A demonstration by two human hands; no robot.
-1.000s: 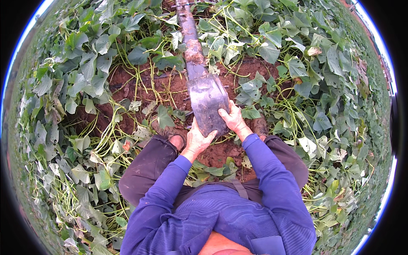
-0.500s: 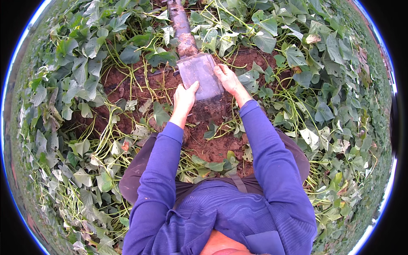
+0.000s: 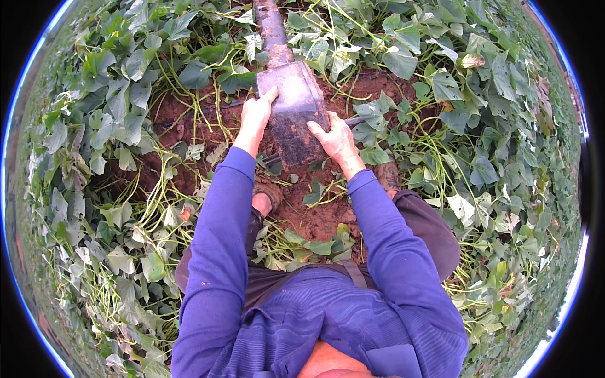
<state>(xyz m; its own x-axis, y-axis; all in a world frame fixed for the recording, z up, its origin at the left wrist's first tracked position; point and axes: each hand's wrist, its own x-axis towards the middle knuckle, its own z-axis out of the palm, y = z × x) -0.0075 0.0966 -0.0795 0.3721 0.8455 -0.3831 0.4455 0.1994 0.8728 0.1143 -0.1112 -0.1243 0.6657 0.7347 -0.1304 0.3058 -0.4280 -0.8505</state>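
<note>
Both my hands hold a muddy rectangular box (image 3: 293,104) whose exact kind I cannot make out. Its upper face is grey and shiny, while the nearer end is dark and caked with soil. A thick, mud-smeared dark pipe (image 3: 270,28) runs from its far end into the vines. My left hand (image 3: 255,120) grips the left edge, thumb lying along the top face. Lower down on the other side, my right hand (image 3: 335,140) clasps the near right edge. The underside and most fingertips are hidden behind the box.
Reddish-brown bare soil (image 3: 309,217) shows between my feet, with my left foot (image 3: 268,196) and my right foot (image 3: 387,176) on either side. Dense leafy vines (image 3: 113,126) with tangled stems surround the spot. A thin dark rod (image 3: 354,121) sticks out right of the box.
The box has tilted, bringing its dark muddy end into fuller view. My left hand has moved left and farther away; my right hand has slid nearer. My feet have come into view.
</note>
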